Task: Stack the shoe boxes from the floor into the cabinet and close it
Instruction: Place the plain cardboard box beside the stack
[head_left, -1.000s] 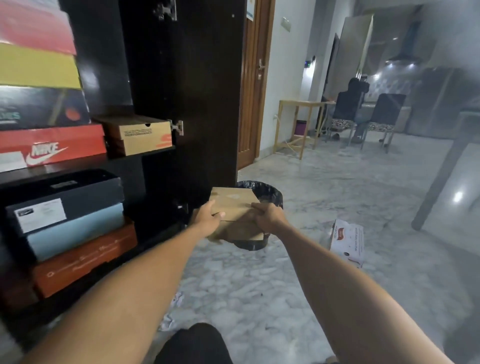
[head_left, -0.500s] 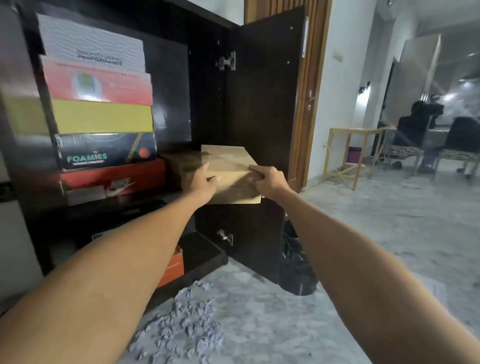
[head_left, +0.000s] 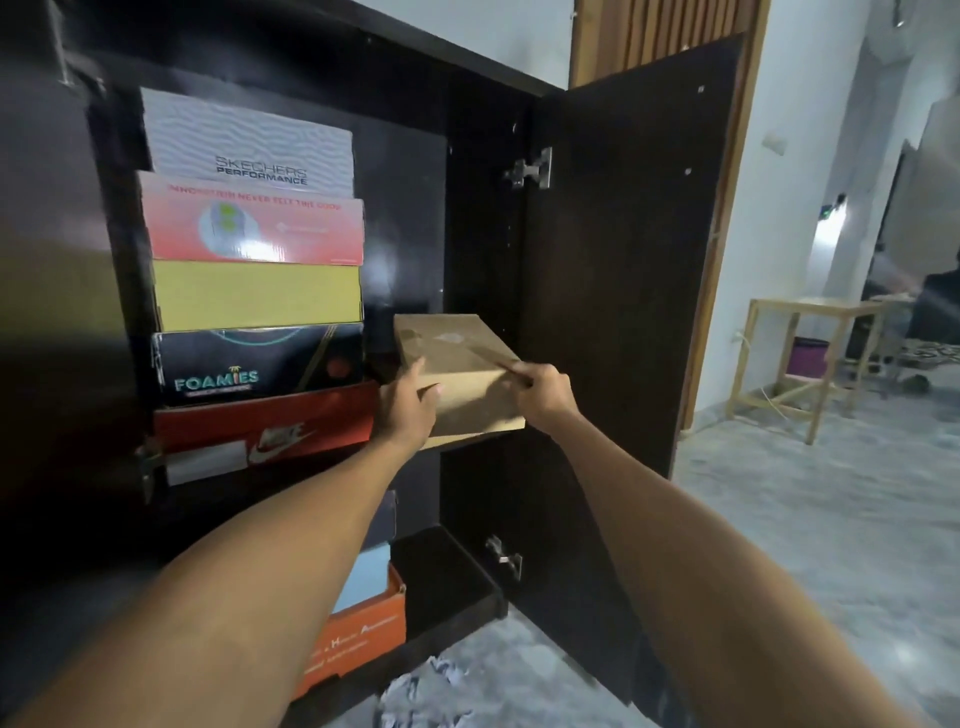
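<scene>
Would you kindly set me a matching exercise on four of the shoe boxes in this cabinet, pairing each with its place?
Things:
1. Skechers box
2. Foamies box
3. brown box
4. orange box

Places:
A. lowest part of the cabinet, near the floor
B. held by the left hand and right hand, right of the tall stack
C. top of the tall stack
D. directly above the red Nike box

Pairs: 1-C, 2-D, 3-B, 4-A
</scene>
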